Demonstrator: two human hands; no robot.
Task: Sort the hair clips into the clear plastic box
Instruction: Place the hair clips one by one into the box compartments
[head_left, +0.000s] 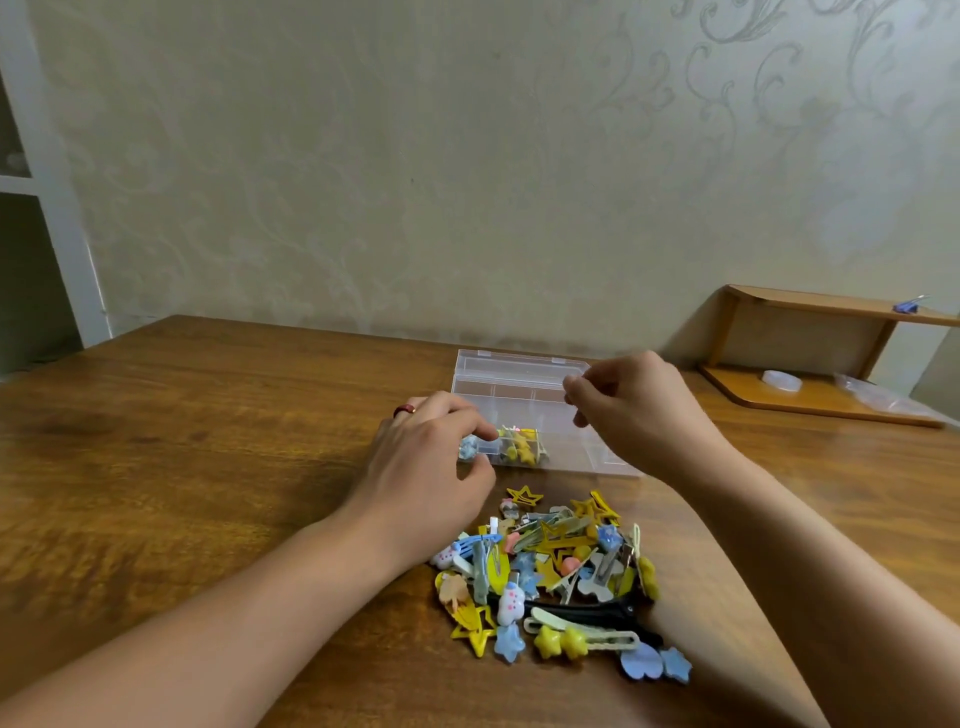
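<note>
Left hand (426, 462) curled at clear plastic box (519, 387), grip unclear | right hand (631, 410) curled above, contents unclear | hair clips (561, 577) heaped on worktop (208, 441)

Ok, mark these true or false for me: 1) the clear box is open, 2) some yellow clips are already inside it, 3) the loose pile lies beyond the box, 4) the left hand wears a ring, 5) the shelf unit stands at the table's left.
1) The clear box is open: true.
2) Yellow clips already lie in a near compartment: true.
3) The pile of loose clips lies beyond the box: false. It lies nearer the person than the box.
4) The left hand wears a ring: true.
5) The wooden shelf unit stands at the table's left: false. It stands at the far right.
</note>
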